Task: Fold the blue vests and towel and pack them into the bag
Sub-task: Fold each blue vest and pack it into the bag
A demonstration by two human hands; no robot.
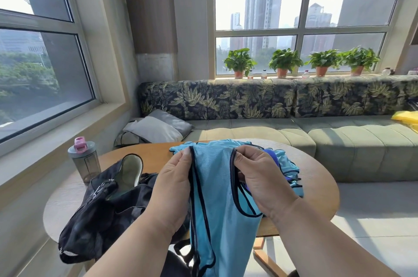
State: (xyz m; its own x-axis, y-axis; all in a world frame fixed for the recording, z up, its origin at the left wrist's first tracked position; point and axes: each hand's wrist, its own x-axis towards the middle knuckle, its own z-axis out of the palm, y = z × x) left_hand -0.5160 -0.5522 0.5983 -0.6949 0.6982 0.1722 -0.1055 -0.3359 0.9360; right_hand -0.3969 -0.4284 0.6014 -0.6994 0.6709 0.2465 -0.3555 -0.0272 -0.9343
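A light blue mesh vest (pixel 218 204) with dark trim hangs in front of me over the table's near edge. My left hand (pixel 174 177) pinches its left shoulder strap and my right hand (pixel 255 175) pinches the right strap, both held up at the same height. Behind my right hand a heap of more blue vests (pixel 282 161) lies on the table, with a darker blue piece partly hidden in it. The black bag (pixel 106 206) lies open on the table to the left of my left hand.
The round wooden table (pixel 316 186) holds a grey bottle with a pink lid (pixel 83 161) at its left edge. A long green sofa (pixel 294 134) with grey cushions (pixel 156 127) stands behind, a yellow item (pixel 407 118) on it at far right. Potted plants (pixel 285 61) line the windowsill.
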